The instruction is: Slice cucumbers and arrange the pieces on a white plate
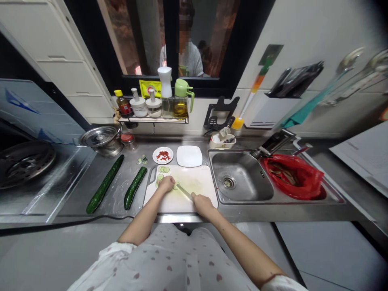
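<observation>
My right hand [204, 205] grips the handle of a kitchen knife [185, 192], its blade pointing up and left across the white cutting board [188, 204]. At the blade's tip lies a pale green cucumber slice [176, 186]. My left hand [166, 184] is closed, its curled fingers against the left edge of that slice; the fingertips are partly hidden. More cucumber slices [163, 169] lie along the board's upper left. Left of the board are two whole-looking dark green cucumbers, a shorter one [135, 188] and a longer one [105, 184].
Behind the board stand a plate of chopped red pieces [163, 155] and a white square plate [189, 156]. A sink [242, 178] is on the right, with a red plastic bag [294, 178] beyond. A steel pot [103, 139] and a seasoning shelf [154, 120] stand at the back.
</observation>
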Available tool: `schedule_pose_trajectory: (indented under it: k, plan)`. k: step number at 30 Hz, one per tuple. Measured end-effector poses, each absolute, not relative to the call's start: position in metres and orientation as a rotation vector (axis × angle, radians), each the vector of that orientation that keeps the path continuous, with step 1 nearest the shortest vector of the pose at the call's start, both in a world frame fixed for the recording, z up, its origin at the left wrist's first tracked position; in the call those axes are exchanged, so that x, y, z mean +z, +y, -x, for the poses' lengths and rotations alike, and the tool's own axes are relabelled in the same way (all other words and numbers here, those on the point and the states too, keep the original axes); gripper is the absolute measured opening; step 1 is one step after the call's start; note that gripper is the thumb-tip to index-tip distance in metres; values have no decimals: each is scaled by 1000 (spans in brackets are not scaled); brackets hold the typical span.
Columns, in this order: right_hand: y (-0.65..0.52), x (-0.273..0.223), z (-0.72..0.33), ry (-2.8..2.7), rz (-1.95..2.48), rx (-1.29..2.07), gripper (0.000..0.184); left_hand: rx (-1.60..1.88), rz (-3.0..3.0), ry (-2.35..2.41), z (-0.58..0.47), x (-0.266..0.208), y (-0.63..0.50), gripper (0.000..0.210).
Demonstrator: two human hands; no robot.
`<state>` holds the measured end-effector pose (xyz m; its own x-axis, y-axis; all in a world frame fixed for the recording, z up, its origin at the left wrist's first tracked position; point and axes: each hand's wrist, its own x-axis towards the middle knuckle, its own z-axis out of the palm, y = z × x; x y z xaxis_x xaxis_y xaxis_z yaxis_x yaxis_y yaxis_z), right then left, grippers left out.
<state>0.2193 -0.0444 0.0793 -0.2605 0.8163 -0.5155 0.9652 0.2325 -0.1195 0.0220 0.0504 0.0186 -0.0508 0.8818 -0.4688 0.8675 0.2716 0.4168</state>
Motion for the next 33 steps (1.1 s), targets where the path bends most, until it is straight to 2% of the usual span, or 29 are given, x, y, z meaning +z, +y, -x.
schedule_pose_trajectory:
  k: [13, 24, 33]
  plan:
    - [-38, 80, -214, 2187, -1664, -640, 34, 93, -1575, 1916, -22, 18, 45, 18]
    - [-41, 64, -258, 2008, -1942, -672, 26, 375, -1532, 2007, -2, 23, -2, 24]
    - [-37, 59, -261, 1962, -1995, -706, 26, 409, -1594, 2154, 26, 21, -19, 25]
